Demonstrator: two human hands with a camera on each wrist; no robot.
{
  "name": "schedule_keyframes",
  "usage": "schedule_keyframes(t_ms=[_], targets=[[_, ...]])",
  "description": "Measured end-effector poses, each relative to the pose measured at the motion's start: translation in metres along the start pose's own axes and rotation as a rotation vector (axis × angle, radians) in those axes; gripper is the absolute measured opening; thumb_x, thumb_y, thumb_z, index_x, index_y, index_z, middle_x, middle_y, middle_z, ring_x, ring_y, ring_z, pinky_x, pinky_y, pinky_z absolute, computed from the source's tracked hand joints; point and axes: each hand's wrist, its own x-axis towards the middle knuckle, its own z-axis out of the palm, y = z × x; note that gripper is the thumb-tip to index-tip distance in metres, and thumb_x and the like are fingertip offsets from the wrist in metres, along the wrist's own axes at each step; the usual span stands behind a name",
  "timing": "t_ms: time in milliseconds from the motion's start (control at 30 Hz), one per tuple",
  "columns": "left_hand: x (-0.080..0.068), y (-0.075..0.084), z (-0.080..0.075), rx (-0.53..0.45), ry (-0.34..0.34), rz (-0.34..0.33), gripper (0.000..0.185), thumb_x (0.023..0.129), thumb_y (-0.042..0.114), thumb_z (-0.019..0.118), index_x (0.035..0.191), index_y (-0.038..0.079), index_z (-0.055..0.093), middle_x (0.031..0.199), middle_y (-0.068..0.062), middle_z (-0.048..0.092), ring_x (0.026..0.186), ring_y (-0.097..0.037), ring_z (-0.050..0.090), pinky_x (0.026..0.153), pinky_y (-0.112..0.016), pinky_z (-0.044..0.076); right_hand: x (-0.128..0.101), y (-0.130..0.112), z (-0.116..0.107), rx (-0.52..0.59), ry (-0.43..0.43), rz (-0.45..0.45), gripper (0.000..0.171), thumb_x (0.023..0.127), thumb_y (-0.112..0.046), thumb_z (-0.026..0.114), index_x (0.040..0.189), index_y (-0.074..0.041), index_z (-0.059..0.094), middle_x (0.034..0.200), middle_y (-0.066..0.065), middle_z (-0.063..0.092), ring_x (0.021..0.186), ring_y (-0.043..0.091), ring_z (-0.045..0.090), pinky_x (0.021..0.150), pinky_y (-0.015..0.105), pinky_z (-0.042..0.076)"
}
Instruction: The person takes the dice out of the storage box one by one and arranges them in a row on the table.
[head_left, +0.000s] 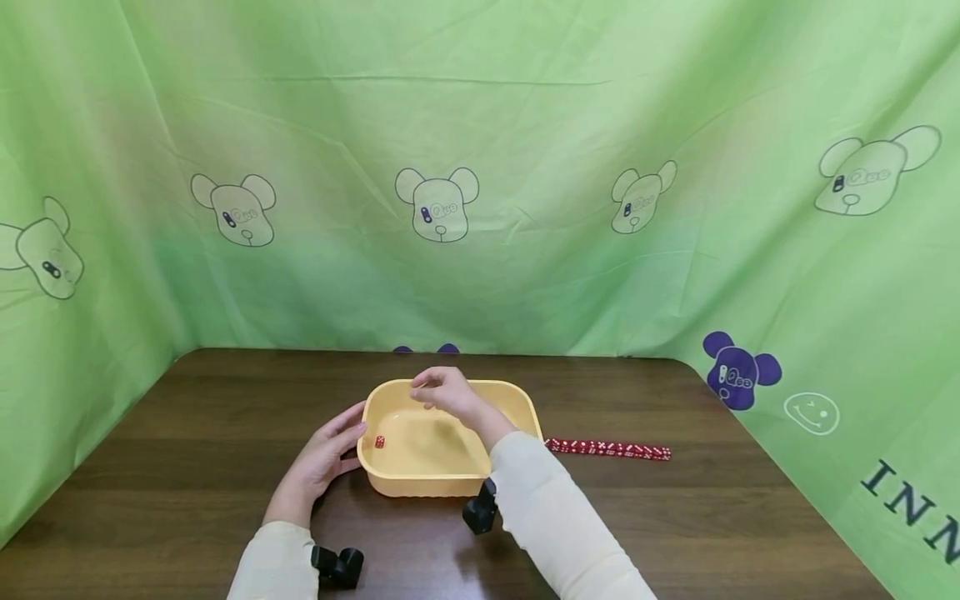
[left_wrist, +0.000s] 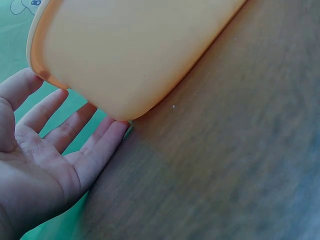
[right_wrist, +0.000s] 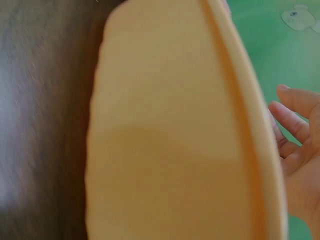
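From the head camera, a yellow tub (head_left: 450, 479) sits at the frame's lower centre on the brown table (head_left: 712, 517), one red die (head_left: 379, 442) inside at its left, the left hand (head_left: 322, 462) flat against its left wall, and the right hand (head_left: 444, 390) over its far rim, fingertips bunched; whether they pinch anything I cannot tell. The left wrist view shows straight fingers (left_wrist: 75, 125) touching the tub's wall at the upper left. In the right wrist view the tub fills the frame and loosely curled fingers (right_wrist: 295, 120) show at the right edge.

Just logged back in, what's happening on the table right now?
A person has both hands at a shallow yellow plastic tub on the dark wooden table. The left hand rests flat and open against the tub's left outer wall. The right hand hovers over the tub's far side with its fingers bunched; whether they pinch anything cannot be told. One small red die lies inside the tub, and a row of red dice lies on the table to its right.
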Motion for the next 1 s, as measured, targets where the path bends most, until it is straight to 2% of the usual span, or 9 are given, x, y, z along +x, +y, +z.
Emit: schedule_keyframes(t_ms=[67,233,400,600,733,867,1000], targets=[[0.000,0.000,0.000,0.003,-0.008,0.003,0.051,0.086,0.017,0.053,0.133,0.011,0.035,0.130,-0.016,0.036,0.106,-0.026,0.046,0.077,-0.041,0.043,0.000,0.000,0.006,-0.008,-0.023,0.003,0.022,0.080,0.003,0.056,0.097,0.016,0.053,0.077,0.011,0.058,0.078,0.030,0.055,0.073,0.043,0.044],[0.000,0.001,0.000,0.008,-0.015,0.004,0.051,0.086,0.018,0.053,0.133,0.012,0.034,0.130,-0.016,0.036,0.105,-0.028,0.046,0.077,-0.041,0.043,0.000,0.001,0.018,-0.012,-0.072,0.036,0.025,0.080,0.001,0.056,0.100,0.016,0.052,0.081,0.016,0.059,0.087,0.045,0.050,0.076,0.048,0.040],[0.001,0.001,-0.001,0.001,-0.020,0.017,0.050,0.087,0.016,0.051,0.133,0.011,0.034,0.129,-0.016,0.037,0.104,-0.027,0.046,0.076,-0.041,0.043,0.005,0.009,0.027,-0.022,-0.088,0.054,0.025,0.078,0.000,0.059,0.098,0.013,0.055,0.078,0.011,0.059,0.083,0.044,0.051,0.075,0.049,0.039],[0.000,-0.001,-0.001,-0.003,-0.033,0.027,0.052,0.087,0.016,0.051,0.134,0.008,0.031,0.128,-0.016,0.037,0.105,-0.026,0.046,0.077,-0.041,0.043,0.019,0.033,0.037,-0.040,-0.109,0.070,0.023,0.073,0.000,0.064,0.094,0.008,0.060,0.069,0.005,0.057,0.072,0.037,0.054,0.067,0.045,0.044],[0.000,0.000,-0.001,-0.004,-0.042,0.035,0.053,0.087,0.016,0.051,0.134,0.007,0.030,0.128,-0.016,0.037,0.103,-0.024,0.047,0.077,-0.040,0.043,0.023,0.040,0.042,-0.063,-0.109,0.113,0.021,0.072,-0.001,0.065,0.092,0.004,0.061,0.063,0.003,0.056,0.059,0.027,0.054,0.057,0.035,0.046],[0.001,0.000,-0.001,-0.003,-0.047,0.035,0.053,0.087,0.016,0.051,0.135,0.007,0.029,0.128,-0.016,0.037,0.102,-0.023,0.048,0.076,-0.041,0.043,0.023,0.043,0.046,-0.063,-0.114,0.166,0.019,0.071,0.001,0.065,0.090,0.003,0.061,0.060,0.005,0.055,0.049,0.015,0.048,0.045,0.023,0.039],[0.001,0.000,-0.001,-0.010,-0.036,0.024,0.051,0.087,0.015,0.050,0.134,0.009,0.031,0.129,-0.015,0.036,0.103,-0.023,0.048,0.076,-0.041,0.043,0.023,0.045,0.049,-0.093,-0.116,0.191,0.017,0.071,0.000,0.066,0.088,0.002,0.062,0.057,0.004,0.053,0.045,0.012,0.044,0.041,0.020,0.032]])
